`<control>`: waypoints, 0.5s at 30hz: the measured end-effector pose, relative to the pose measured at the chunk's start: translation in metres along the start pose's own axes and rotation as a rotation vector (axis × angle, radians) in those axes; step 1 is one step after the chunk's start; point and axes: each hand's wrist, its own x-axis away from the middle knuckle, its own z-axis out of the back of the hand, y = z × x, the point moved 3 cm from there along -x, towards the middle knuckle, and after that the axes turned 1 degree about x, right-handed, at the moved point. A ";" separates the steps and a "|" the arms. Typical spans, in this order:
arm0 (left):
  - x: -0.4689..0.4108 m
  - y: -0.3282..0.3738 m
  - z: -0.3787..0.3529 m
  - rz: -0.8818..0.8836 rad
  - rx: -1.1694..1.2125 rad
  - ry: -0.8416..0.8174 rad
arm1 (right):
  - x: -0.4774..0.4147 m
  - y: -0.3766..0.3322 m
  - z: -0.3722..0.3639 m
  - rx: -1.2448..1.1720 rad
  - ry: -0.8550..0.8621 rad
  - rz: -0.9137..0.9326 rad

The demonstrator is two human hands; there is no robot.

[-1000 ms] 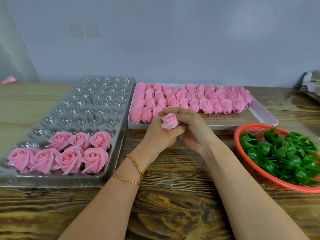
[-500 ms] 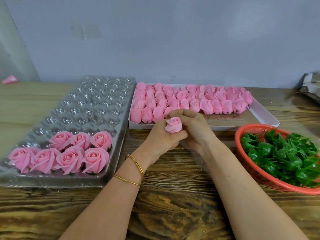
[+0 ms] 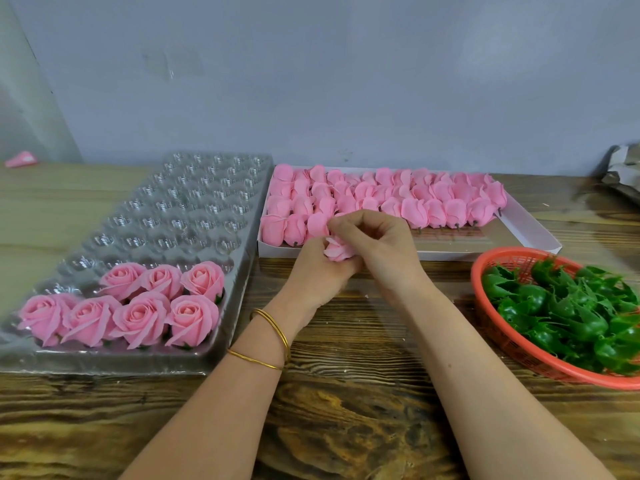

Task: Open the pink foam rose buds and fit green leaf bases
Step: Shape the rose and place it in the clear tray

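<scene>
A pink foam rose bud (image 3: 336, 250) sits between both hands above the table's middle. My left hand (image 3: 317, 271) cups it from below and the left. My right hand (image 3: 375, 244) curls over its top, fingertips pinching its petals. Most of the bud is hidden by my fingers. Several closed pink buds (image 3: 381, 199) lie in rows in a white box (image 3: 526, 230) just behind my hands. Green leaf bases (image 3: 568, 306) fill an orange basket (image 3: 485, 271) at the right. Several opened roses (image 3: 138, 306) stand in the near end of a clear plastic tray (image 3: 194, 202) at the left.
The wooden table (image 3: 346, 427) runs to a grey wall at the back. A small pink scrap (image 3: 20, 159) lies at the far left. Crumpled silvery wrapping (image 3: 623, 171) lies at the far right edge.
The bud has sunk lower between my hands and turned. My right hand's fingers have closed over its top, so its spiral face no longer shows.
</scene>
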 end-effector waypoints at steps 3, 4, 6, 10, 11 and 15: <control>-0.001 0.002 0.000 0.001 -0.008 -0.009 | 0.001 0.000 -0.003 0.091 -0.026 0.031; -0.001 0.002 0.001 0.003 -0.003 -0.011 | 0.001 0.000 -0.003 0.108 -0.029 0.038; 0.000 0.003 0.001 -0.010 -0.010 -0.008 | 0.001 0.001 -0.004 0.128 -0.030 0.050; 0.002 0.004 -0.002 -0.008 0.027 -0.003 | 0.001 0.003 -0.005 0.149 -0.031 0.070; 0.002 0.004 -0.002 -0.001 0.039 0.002 | 0.001 0.004 -0.005 0.159 -0.028 0.071; -0.002 0.001 -0.001 -0.011 -0.002 0.030 | 0.001 0.007 -0.006 0.182 -0.011 0.070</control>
